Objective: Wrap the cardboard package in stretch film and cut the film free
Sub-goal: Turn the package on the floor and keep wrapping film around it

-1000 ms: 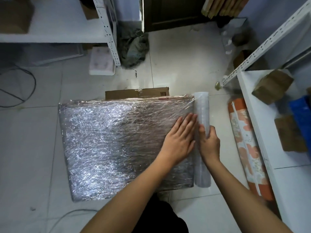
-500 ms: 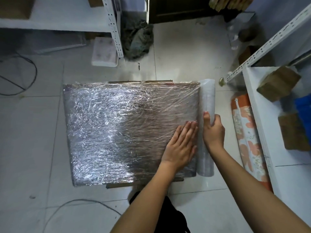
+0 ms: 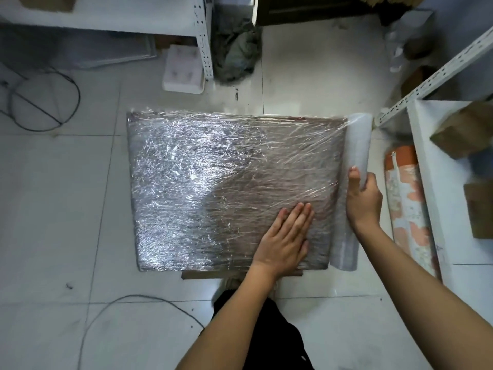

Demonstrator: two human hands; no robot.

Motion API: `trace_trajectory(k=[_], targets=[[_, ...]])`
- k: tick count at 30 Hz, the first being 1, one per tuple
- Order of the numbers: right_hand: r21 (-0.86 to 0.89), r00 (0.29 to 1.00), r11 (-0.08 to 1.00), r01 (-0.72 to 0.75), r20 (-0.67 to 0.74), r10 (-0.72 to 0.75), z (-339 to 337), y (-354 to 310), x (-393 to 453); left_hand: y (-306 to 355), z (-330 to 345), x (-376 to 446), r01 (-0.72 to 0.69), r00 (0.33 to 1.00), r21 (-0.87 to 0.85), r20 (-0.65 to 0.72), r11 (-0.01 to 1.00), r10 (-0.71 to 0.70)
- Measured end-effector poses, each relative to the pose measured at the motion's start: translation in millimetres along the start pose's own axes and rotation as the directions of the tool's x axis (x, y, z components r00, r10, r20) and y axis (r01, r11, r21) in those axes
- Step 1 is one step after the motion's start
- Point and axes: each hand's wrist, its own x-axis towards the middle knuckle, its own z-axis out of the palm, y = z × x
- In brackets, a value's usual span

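The cardboard package (image 3: pixel 234 188), a large flat slab, is laid on the tiled floor (image 3: pixel 58 209) in front of the person, and its whole upper face is seen to be covered in crinkled, shiny stretch film (image 3: pixel 186 166). The wrapping is judged to be nearly finished; the cut is not yet made, since the film is still joined along the package's right edge to the film roll (image 3: pixel 356 145), which is held against that edge. A strip of bare cardboard is seen poking out under the near edge. No cutting tool can be made out. The left hand (image 3: pixel 286 236) is pressed flat on the wrapped top near the right corner, its 4 fingers straight and together. The right hand (image 3: pixel 364 198) is curled round the roll, thumb laid along it.
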Motion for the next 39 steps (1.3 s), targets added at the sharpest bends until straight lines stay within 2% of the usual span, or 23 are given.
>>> trace_trajectory(k=[3, 7, 11, 15, 17, 19, 22, 24, 27, 29, 31, 35, 39], targets=[[0.009, 1.0, 1.0, 0.012, -0.001, -0.012, 1.6, -3.0, -1.5, -9.1, -10.9, -9.4, 0.048, 0.994, -0.049, -0.099, 0.998, -0.052], [0.011, 1.0, 1.0, 0.013, -0.009, -0.013, 2.1, -4.2, -3.2, -55.0, -18.2, -46.7, 0.276, 0.955, 0.046, -0.126, 0.96, -0.269], [0.004, 1.0, 1.0, 0.007, -0.029, -0.007, 3.3, -3.6, -3.1, -68.0, -9.6, -56.8, 0.271, 0.958, 0.05, -0.114, 0.961, -0.264], [-0.008, 1.0, 1.0, -0.004, -0.022, 0.003, 4.9, -3.1, 2.4, -66.3, -15.8, -51.4, 0.292, 0.946, 0.041, -0.16, 0.956, -0.282], [-0.01, 1.0, 1.0, 0.002, -0.028, -0.003, 6.2, -2.7, 5.1, -53.7, -20.7, -44.4, 0.236, 0.953, 0.016, -0.201, 0.972, -0.228], [-0.015, 0.999, 1.0, 0.009, -0.032, -0.01, 7.9, -2.8, 6.0, -25.9, -16.5, -37.4, 0.07, 0.979, 0.005, -0.193, 0.998, -0.068], [-0.029, 0.999, 1.0, 0.007, -0.038, -0.008, 7.0, -1.8, 5.0, 7.9, 4.0, -34.0, -0.12, 0.992, 0.026, -0.045, 0.992, 0.121], [-0.03, 0.999, 1.0, 0.009, -0.049, -0.011, 4.9, 1.4, 3.5, 8.6, 16.9, -34.9, -0.154, 0.987, 0.113, 0.069, 0.981, 0.147], [-0.037, 0.999, 0.999, 0.016, -0.042, -0.017, 3.0, 2.3, 0.4, 13.4, 13.1, -35.8, -0.153, 0.983, 0.145, 0.127, 0.978, 0.135], [-0.045, 0.999, 0.999, 0.017, -0.032, -0.018, 4.3, -0.8, -3.2, 22.0, 8.4, -36.5, -0.292, 0.948, 0.127, 0.17, 0.948, 0.269], [-0.05, 1.0, 0.999, 0.014, -0.018, -0.015, 4.9, -3.5, -4.9, 26.8, 5.4, -30.0, -0.444, 0.875, 0.122, 0.272, 0.888, 0.4], [-0.03, 1.0, 1.0, -0.003, 0.004, 0.003, 1.2, -0.1, -1.3, 23.6, 13.5, -12.9, -0.505, 0.817, 0.103, 0.376, 0.857, 0.437], [0.011, 0.999, 1.0, -0.022, 0.05, 0.021, 0.3, -0.2, 0.5, 20.7, 7.9, -15.5, -0.426, 0.842, -0.093, 0.322, 0.9, 0.432]])
